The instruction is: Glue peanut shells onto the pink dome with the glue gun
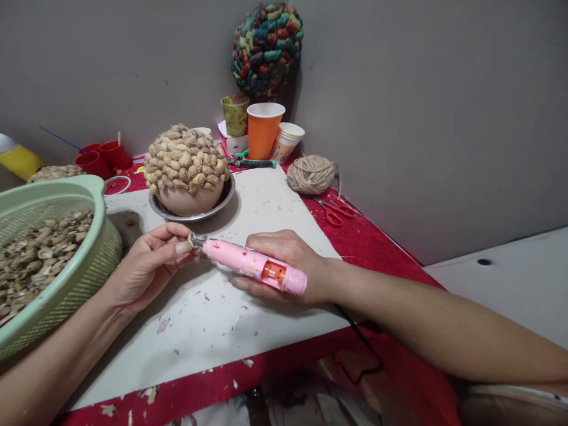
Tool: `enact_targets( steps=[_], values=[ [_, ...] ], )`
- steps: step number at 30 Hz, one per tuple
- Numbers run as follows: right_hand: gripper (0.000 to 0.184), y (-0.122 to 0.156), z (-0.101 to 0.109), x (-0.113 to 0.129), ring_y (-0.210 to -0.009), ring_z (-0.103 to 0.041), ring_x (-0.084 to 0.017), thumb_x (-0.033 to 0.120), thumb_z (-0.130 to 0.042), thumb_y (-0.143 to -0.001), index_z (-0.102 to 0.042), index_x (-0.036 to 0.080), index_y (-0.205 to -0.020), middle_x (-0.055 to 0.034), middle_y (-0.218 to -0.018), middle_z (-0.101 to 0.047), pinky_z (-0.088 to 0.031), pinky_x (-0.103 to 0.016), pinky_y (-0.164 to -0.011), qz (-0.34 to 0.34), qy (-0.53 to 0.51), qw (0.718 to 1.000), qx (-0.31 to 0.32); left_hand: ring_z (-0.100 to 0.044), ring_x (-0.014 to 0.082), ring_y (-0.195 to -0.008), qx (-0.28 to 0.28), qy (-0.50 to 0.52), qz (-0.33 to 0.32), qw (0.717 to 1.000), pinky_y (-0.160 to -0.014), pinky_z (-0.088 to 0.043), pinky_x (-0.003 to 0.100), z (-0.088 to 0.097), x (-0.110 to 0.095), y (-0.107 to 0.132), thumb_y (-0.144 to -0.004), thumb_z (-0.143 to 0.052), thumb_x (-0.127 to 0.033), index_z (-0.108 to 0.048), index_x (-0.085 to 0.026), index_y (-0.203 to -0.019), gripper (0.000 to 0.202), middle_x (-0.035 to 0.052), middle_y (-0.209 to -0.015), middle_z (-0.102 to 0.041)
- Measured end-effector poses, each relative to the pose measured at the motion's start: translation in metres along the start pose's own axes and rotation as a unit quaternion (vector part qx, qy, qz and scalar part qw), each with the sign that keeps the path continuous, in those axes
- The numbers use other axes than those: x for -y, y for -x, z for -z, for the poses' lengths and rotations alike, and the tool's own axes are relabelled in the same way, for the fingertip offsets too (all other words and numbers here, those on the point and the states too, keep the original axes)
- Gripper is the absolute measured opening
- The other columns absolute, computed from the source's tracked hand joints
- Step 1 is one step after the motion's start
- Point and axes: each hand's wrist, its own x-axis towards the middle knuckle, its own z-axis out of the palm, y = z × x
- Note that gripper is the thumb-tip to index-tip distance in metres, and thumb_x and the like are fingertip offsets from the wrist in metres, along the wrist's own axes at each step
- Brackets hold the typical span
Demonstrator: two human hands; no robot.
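Observation:
My right hand (284, 254) grips a pink glue gun (252, 266) with an orange switch, its metal tip pointing left. My left hand (151, 263) pinches a small peanut shell (192, 240) against that tip. Both hands hover over a white board (248, 319) lying on the red tablecloth. Behind them stands a round pot (189, 168) partly covered with glued peanut shells, resting in a metal dish (226, 198). A green basket (66, 236) of loose peanut shells sits at my left.
At the back stand an orange cup (263, 130), paper cups (287, 142), a yellow-green cup (235, 115), red cups (102, 157) and a coloured shell-covered ball (267, 47). A twine ball (312, 174) and red scissors (335, 211) lie right. Grey walls close the corner.

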Motion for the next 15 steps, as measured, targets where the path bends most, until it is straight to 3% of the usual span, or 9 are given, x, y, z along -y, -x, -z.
enact_targets(
  steps=[8,15],
  values=[
    [0.028,-0.0008,-0.0006,0.0007,-0.052,-0.046,-0.009,0.035,-0.066,-0.091,-0.053,0.019,-0.071,0.0035,-0.060,-0.052,-0.038,-0.022,-0.052,-0.009,0.001,1.000,0.000,-0.066,0.0104,-0.062,-0.003,-0.024,-0.019,1.000,-0.061,-0.055,0.015,0.0003,-0.0006,0.0020,-0.066,-0.091,-0.019,-0.075,-0.016,-0.081,0.022,0.0017,-0.071,-0.074],
    [0.031,-0.0005,-0.0007,0.0016,-0.050,-0.043,-0.008,0.036,-0.065,-0.091,-0.053,0.018,-0.069,0.0040,-0.059,-0.050,-0.037,-0.021,-0.049,-0.010,0.020,1.000,-0.004,-0.066,0.0085,-0.069,0.015,-0.030,-0.034,0.999,-0.068,-0.054,0.015,0.0000,-0.0005,0.0038,-0.072,-0.087,-0.014,-0.069,-0.020,-0.089,0.025,-0.0028,-0.080,-0.073]
  ],
)
